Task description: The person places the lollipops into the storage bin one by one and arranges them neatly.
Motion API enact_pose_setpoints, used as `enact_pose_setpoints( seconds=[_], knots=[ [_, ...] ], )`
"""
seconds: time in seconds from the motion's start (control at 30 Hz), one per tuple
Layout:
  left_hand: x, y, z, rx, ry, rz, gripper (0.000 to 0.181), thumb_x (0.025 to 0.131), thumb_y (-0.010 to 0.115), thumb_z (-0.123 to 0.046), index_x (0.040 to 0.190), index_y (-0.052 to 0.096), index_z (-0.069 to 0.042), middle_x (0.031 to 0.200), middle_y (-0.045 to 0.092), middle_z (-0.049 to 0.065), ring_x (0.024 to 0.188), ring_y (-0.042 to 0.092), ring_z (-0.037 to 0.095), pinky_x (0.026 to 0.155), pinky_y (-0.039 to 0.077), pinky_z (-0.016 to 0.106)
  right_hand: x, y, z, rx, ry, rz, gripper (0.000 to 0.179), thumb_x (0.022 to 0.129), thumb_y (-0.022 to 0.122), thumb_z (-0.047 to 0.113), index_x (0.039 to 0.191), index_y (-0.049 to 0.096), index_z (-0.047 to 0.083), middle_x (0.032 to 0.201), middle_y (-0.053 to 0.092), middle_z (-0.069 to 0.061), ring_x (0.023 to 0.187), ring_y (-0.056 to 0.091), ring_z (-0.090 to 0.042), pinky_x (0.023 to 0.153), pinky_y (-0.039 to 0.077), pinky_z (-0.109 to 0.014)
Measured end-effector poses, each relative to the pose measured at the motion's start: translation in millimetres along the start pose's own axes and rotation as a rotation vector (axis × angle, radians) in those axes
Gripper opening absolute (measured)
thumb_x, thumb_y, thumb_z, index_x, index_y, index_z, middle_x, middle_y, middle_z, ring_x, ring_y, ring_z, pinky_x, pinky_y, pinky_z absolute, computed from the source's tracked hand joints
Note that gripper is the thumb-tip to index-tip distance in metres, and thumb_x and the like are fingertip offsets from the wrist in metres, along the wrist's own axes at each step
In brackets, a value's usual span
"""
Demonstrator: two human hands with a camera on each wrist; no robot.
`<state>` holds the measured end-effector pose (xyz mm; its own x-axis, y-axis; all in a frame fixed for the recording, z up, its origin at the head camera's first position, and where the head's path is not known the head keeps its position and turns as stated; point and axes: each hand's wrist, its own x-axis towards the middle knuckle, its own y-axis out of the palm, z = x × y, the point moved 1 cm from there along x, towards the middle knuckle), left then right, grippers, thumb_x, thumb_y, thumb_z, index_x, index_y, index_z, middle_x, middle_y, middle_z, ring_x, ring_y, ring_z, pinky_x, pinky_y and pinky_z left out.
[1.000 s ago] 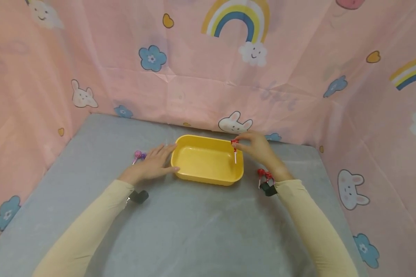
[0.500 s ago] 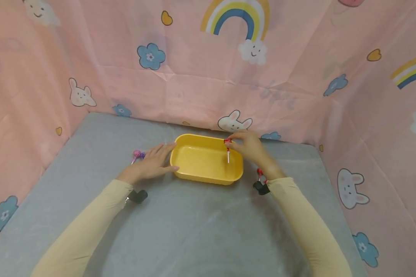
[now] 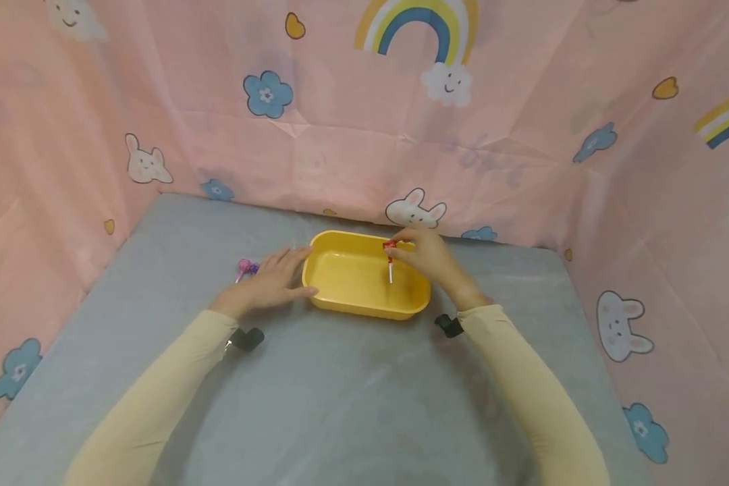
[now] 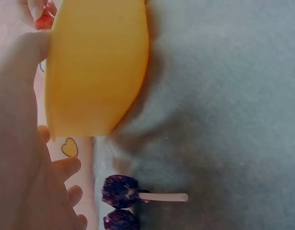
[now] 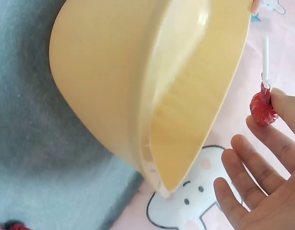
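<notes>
A yellow rectangular basin (image 3: pixel 364 307) stands on the grey cloth, its inside bare where I can see it. Above its right part, my right hand (image 3: pixel 428 256) pinches a red-wrapped lollipop (image 5: pixel 264 106) by its head between thumb and index finger, the white stick hanging down in the head view. My left hand (image 3: pixel 266 283) touches the basin's left end with fingers spread and straight. Just past the left hand lie purple and pink lollipops (image 3: pixel 245 267); the left wrist view shows a dark purple lollipop (image 4: pixel 119 191) with its pale stick.
A red wrapped thing (image 5: pixel 12 225) shows at the lower left corner of the right wrist view, mostly cut off. A pink printed curtain (image 3: pixel 340 155) rises behind and beside the grey cloth (image 3: pixel 340 398). A black wrist camera (image 3: pixel 247 339) hangs under the left wrist.
My right hand has moved left with the red lollipop, farther in over the basin. Red lollipops on the cloth are now hidden behind the right forearm. The left hand keeps its place.
</notes>
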<state>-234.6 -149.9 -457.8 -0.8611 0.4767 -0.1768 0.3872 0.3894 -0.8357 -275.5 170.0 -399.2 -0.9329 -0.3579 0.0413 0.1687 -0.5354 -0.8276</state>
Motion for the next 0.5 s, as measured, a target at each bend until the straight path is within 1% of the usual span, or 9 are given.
enact_pose_setpoints(
  seconds=[0.13,0.23,0.37,0.5],
  knots=[
    [0.1,-2.5,-4.3,0.001,-0.003,0.003,0.097,0.092,0.056,-0.063,0.161,0.006,-0.016,0.168,0.008,0.013,0.155,0.001,0.040,0.125,0.005,0.061,2.1,8.1,-1.1,-0.010,-0.010,-0.003,0.029,0.091,0.071,0.034,0.109,0.073,0.011,0.114,0.066,-0.006,0.113,0.059,-0.031,0.106,0.047,-0.047],
    [1.0,-5.1,-7.4,0.000,-0.005,0.007,0.097,0.092,0.057,-0.061,0.161,0.005,-0.016,0.169,0.007,0.012,0.155,0.001,0.040,0.125,0.005,0.061,5.1,12.9,-0.8,-0.007,-0.018,-0.010,0.031,0.091,0.071,0.035,0.110,0.073,0.011,0.112,0.067,-0.007,0.112,0.060,-0.032,0.104,0.048,-0.045],
    [5.7,-3.9,-5.7,0.018,-0.009,0.018,0.101,0.091,0.056,-0.065,0.161,-0.002,-0.021,0.169,0.004,0.011,0.156,0.000,0.038,0.125,0.005,0.060,8.5,17.4,3.5,0.013,-0.034,-0.021,0.029,0.091,0.072,0.033,0.108,0.074,0.010,0.108,0.067,-0.007,0.109,0.060,-0.030,0.103,0.049,-0.044],
    [9.4,-0.5,-2.4,0.037,0.002,0.016,0.105,0.088,0.057,-0.068,0.161,-0.002,-0.022,0.169,0.005,0.012,0.156,0.000,0.039,0.125,0.005,0.060,10.0,22.7,6.2,0.015,-0.038,-0.022,0.028,0.091,0.072,0.034,0.106,0.074,0.011,0.106,0.068,-0.006,0.107,0.060,-0.026,0.102,0.049,-0.042]
  ],
)
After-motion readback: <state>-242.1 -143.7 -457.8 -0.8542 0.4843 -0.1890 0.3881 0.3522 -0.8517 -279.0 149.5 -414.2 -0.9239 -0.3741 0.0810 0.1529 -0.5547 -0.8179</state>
